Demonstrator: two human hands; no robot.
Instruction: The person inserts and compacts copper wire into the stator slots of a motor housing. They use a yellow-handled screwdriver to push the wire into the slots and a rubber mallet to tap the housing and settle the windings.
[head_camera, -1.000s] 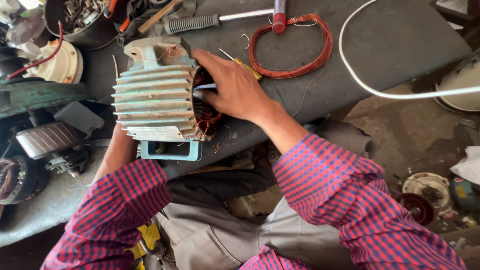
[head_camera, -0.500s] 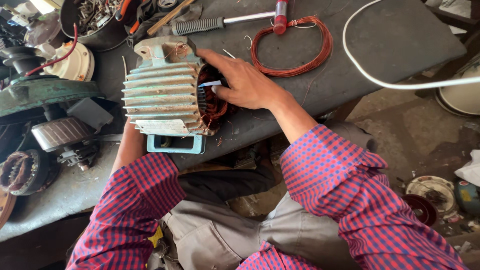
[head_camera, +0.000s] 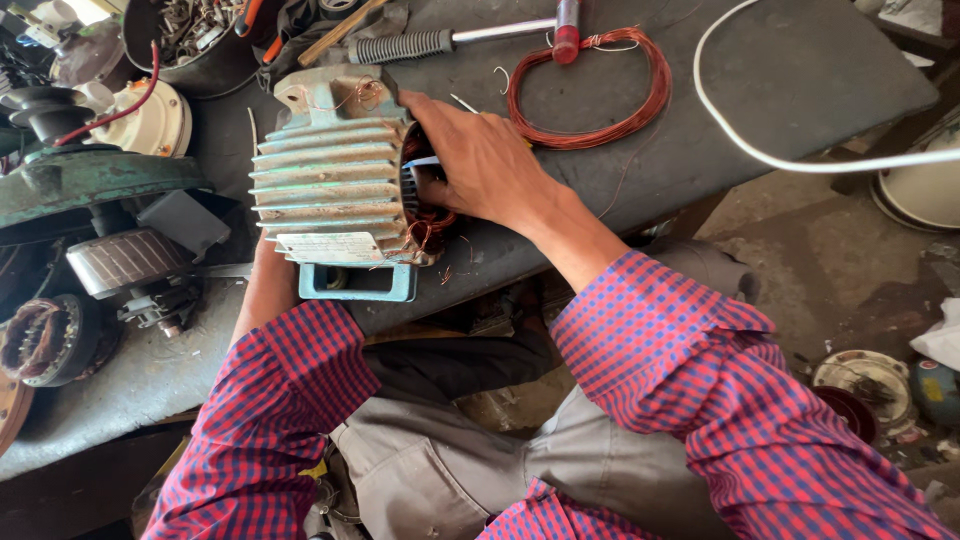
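A pale green finned motor housing (head_camera: 335, 180) lies on its side on the dark workbench (head_camera: 780, 90). Copper windings (head_camera: 428, 215) show at its open right end. My right hand (head_camera: 485, 160) rests against that open end, fingers curled over the windings and a thin blue-white strip. My left hand is hidden behind the housing; only its forearm (head_camera: 265, 290) shows, reaching up under the housing's left side. Both sleeves are red and blue check.
A loop of copper wire (head_camera: 590, 85) and a screwdriver with a ribbed black grip (head_camera: 420, 45) lie behind the housing. A white cable (head_camera: 790, 160) curves across the right. Motor parts (head_camera: 110, 260) crowd the left; a tub of scrap (head_camera: 190, 30) stands at the back.
The view has shifted a little, so the housing sits further right in frame. My right hand stays at the open end, fingers pressed slightly deeper onto the windings.
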